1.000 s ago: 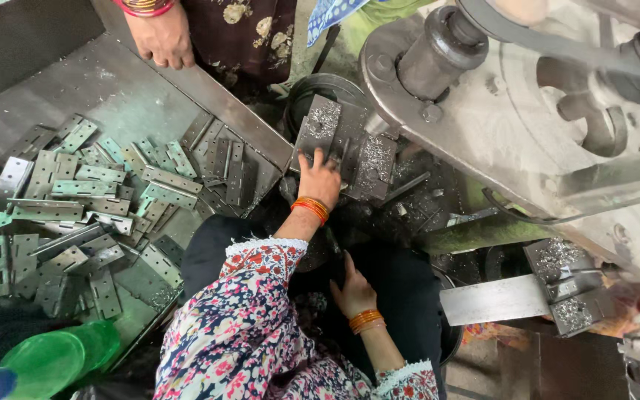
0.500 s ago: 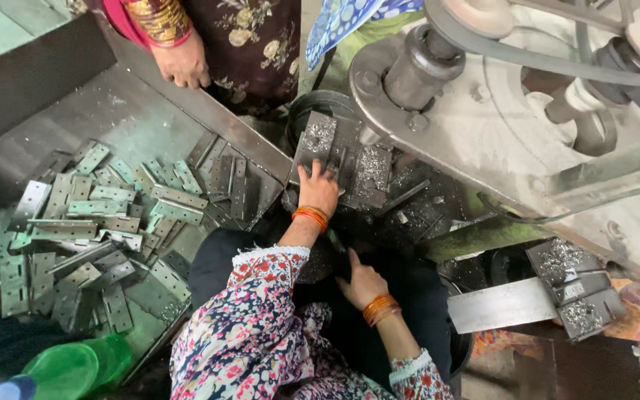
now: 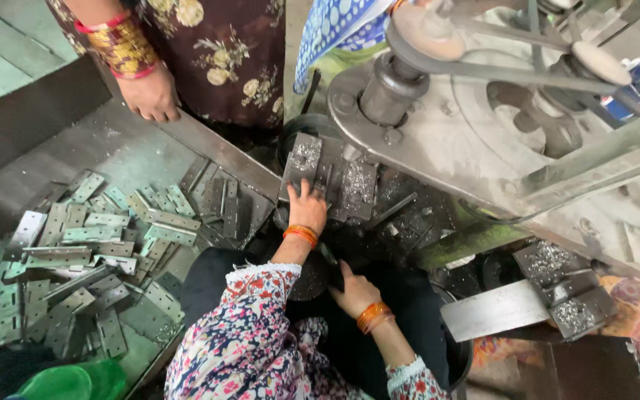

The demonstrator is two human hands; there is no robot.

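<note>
My left hand, with an orange bangle and a floral sleeve, reaches forward, its fingers lying apart on a stack of grey metal plates speckled with shavings, at the base of a press machine. Closer to me, my right hand, also wearing orange bangles, rests low beside a dark round bowl. Its fingertips point into the shadow, so its grip is hidden. A pile of flat metal hinges fills the tray to the left.
Another person in a floral dress stands at the far side, one hand on the tray's rim. A belt wheel turns above the machine. Plates with shavings lie at the right. A green plastic container sits at the bottom left.
My left hand stays on the plate stack and my right hand keeps low by the bowl. The view has shifted slightly. The other person's hand remains on the tray rim.
</note>
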